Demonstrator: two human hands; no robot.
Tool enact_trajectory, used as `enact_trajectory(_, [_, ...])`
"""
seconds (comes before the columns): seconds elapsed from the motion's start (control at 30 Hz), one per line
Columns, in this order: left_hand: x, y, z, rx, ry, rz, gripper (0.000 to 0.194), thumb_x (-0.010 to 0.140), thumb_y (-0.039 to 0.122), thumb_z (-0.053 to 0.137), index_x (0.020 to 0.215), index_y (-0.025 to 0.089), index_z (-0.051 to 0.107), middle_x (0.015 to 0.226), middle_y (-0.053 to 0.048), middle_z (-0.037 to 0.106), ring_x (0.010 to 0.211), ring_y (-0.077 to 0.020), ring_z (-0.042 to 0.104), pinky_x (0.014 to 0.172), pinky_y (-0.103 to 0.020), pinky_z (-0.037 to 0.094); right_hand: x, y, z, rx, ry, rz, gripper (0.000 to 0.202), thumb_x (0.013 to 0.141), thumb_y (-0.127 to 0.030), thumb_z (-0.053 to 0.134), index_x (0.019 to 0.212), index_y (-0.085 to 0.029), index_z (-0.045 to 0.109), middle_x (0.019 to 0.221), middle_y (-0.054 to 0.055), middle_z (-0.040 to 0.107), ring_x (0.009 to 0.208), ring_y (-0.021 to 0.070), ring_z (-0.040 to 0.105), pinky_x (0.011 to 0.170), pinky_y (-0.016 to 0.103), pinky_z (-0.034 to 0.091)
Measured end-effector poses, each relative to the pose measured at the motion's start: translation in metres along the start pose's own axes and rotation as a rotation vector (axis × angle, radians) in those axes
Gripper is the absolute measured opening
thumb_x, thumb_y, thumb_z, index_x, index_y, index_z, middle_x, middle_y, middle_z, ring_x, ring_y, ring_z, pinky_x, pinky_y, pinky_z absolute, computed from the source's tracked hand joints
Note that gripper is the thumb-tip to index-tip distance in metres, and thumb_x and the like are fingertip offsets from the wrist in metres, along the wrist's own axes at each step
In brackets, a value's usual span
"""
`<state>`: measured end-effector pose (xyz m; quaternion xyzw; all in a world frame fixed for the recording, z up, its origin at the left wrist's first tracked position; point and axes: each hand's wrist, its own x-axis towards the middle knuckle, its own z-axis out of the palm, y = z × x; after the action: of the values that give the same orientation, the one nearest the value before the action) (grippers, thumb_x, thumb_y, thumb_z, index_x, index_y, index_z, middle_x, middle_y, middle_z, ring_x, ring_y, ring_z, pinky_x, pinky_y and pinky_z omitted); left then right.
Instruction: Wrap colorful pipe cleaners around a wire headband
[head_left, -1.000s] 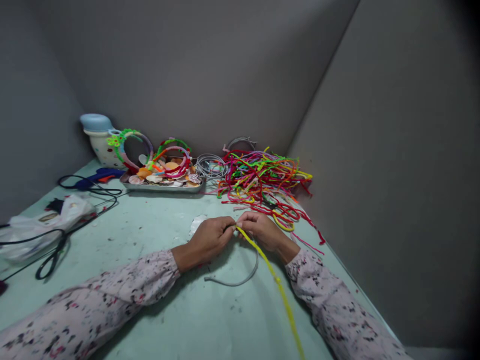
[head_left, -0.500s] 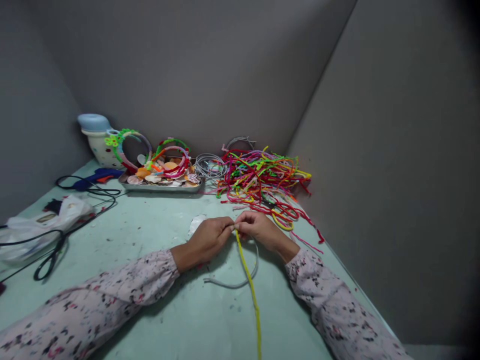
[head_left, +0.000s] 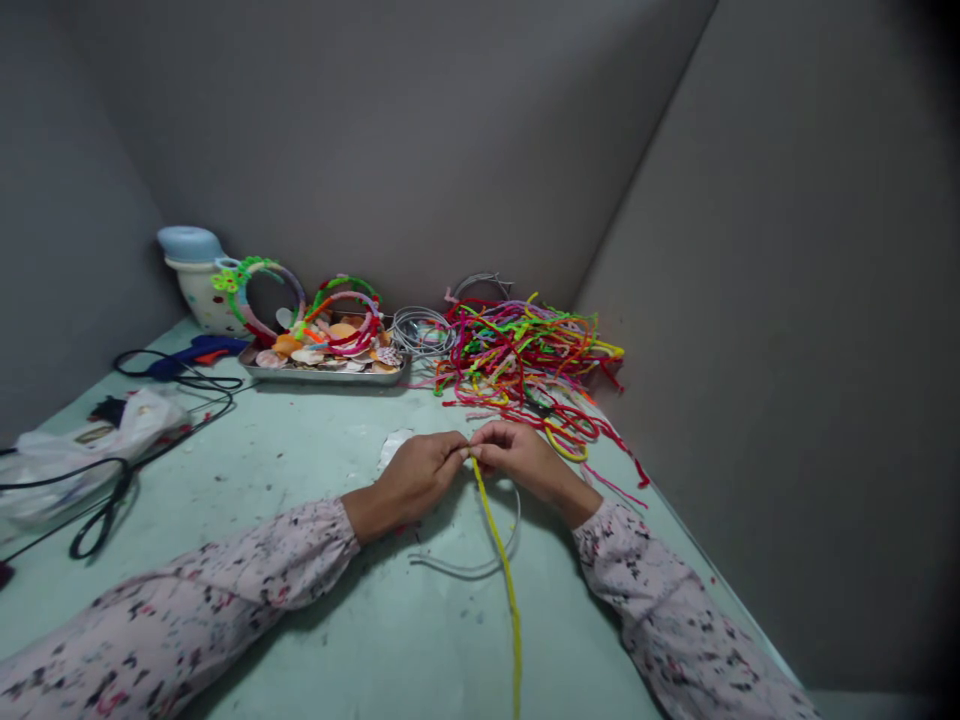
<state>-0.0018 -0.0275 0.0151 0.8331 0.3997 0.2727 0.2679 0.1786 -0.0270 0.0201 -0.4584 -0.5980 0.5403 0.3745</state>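
Yellow fuzzy cord (head_left: 505, 565): left hand (head_left: 424, 475) and right hand (head_left: 525, 460) pinch its far end, seemingly fixing it to curved grey wire (head_left: 517, 525); winding further would want steady tension.

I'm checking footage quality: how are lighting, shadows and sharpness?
Head view: dim, soft light; a blurred shadow on the pale green table beneath the left sleeve; black upper right corner; detail too small to resolve where the left hand and right hand meet at the yellow pipe cleaner.

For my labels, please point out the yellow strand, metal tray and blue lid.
Yellow strand (head_left: 511, 596), head view: middle stretch.
Metal tray (head_left: 330, 377), head view: front wall.
Blue lid (head_left: 190, 244), head view: middle.
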Motion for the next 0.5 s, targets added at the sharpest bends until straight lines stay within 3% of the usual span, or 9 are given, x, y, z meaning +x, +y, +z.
enact_trajectory(0.5, [0.0001,-0.0016,0.0008,0.011,-0.002,-0.003,0.028,0.090,0.025,0.038,0.088,0.018,0.065,0.075,-0.001,0.064,0.069,-0.0151,0.055,0.065,-0.025,0.036,-0.0005,0.0018,0.0010,-0.019,0.006,0.030,0.020,0.069,-0.029,0.069,0.081,-0.014,0.064,0.062,0.000,0.063,0.053,0.0088,0.056,0.055,0.022,0.043])
